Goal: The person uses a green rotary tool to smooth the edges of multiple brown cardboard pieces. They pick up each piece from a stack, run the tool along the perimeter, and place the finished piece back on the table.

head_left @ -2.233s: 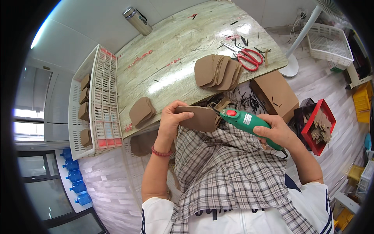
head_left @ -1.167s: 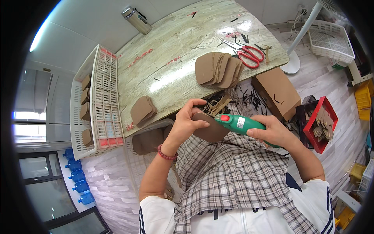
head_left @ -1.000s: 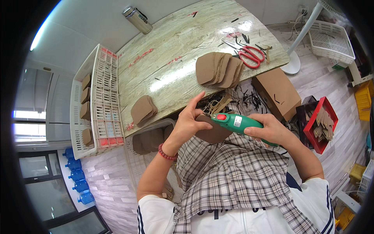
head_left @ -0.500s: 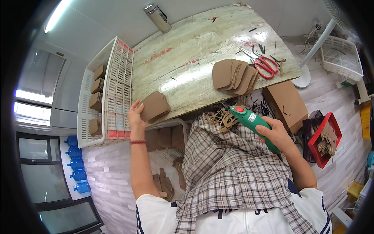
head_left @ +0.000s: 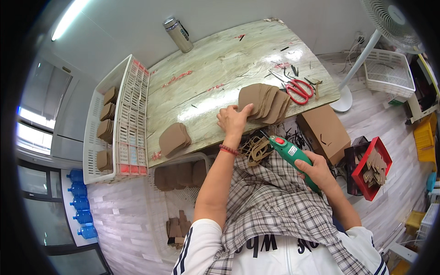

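Observation:
My left hand (head_left: 233,120), with a red bead bracelet at the wrist, reaches to the near left corner of a fanned stack of brown rounded pieces (head_left: 261,100) on the table. Its thumb lies at the stack's edge and its fingers are apart over the tabletop. My right hand (head_left: 317,170) is wrapped round a green electric cutter (head_left: 288,151) with a red button, its dark tip pointing at the table's front edge. A smaller stack of brown pieces (head_left: 174,139) lies by the table's left front corner. Red-handled scissors (head_left: 299,90) rest right of the larger stack.
A white slatted crate (head_left: 130,114) with brown stacks stands left of the table (head_left: 206,87). Below are a crate of brown pieces (head_left: 181,176), beige strips (head_left: 253,150) by my lap, a cardboard box (head_left: 324,133) and a red tray (head_left: 372,168) of scraps. A steel flask (head_left: 178,35) stands at the back.
My left hand has left the smaller stack and moved right to the larger one. The smaller stack stays on the table. My right hand keeps hold of the cutter; the view has shifted slightly.

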Tool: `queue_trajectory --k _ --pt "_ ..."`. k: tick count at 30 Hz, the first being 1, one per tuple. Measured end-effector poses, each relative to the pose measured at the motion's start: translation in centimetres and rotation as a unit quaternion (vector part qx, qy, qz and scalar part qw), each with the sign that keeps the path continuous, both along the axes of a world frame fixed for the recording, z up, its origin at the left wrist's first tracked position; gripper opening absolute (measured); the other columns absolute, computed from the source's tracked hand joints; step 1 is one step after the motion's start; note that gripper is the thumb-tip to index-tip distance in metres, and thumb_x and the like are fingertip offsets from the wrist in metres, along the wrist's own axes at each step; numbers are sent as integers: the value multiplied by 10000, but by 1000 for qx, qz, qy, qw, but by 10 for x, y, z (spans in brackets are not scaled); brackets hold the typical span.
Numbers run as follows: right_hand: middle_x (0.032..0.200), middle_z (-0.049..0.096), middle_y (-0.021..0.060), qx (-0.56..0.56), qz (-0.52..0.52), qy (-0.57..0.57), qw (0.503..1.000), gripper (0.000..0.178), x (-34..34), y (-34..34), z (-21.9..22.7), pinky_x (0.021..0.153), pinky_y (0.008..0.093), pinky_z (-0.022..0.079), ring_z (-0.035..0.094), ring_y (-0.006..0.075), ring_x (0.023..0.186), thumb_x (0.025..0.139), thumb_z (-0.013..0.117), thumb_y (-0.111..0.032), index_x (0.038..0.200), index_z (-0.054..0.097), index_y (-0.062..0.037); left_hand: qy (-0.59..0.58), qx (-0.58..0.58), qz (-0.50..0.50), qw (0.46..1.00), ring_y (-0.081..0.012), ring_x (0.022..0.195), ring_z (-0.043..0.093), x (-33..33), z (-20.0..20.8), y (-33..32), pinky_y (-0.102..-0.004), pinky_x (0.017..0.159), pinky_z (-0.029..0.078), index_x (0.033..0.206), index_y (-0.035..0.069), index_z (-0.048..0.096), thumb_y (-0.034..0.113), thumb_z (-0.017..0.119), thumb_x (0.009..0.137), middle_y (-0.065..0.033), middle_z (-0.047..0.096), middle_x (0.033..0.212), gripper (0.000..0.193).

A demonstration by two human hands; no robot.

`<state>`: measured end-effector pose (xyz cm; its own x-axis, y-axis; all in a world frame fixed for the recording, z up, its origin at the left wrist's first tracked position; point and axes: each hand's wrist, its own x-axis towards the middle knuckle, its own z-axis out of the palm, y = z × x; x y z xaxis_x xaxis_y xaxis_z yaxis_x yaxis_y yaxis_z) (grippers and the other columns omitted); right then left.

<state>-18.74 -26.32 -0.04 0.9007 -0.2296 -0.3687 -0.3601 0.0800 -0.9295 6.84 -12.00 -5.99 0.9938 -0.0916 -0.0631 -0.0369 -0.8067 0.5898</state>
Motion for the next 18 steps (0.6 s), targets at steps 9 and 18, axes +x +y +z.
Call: queue_trajectory --k 9,18 --pt "777 582 14 -23 -24 16 999 353 -2 -5 -2 568 236 472 542 69 642 884 668 -260 1088 623 25 44 -153 116 980 -351 1159 436 12 -12 -17 -479 1015 308 969 48 539 358 838 659 -161 564 1106 530" --pt "761 571 9 8 -48 -14 999 327 -2 -5 -9 557 238 462 523 69 616 887 665 -250 1054 628 28 93 -173 66 978 -344 1136 505 23 -21 -18 -494 1045 251 1102 18 545 351 824 680 -192 612 1152 606"
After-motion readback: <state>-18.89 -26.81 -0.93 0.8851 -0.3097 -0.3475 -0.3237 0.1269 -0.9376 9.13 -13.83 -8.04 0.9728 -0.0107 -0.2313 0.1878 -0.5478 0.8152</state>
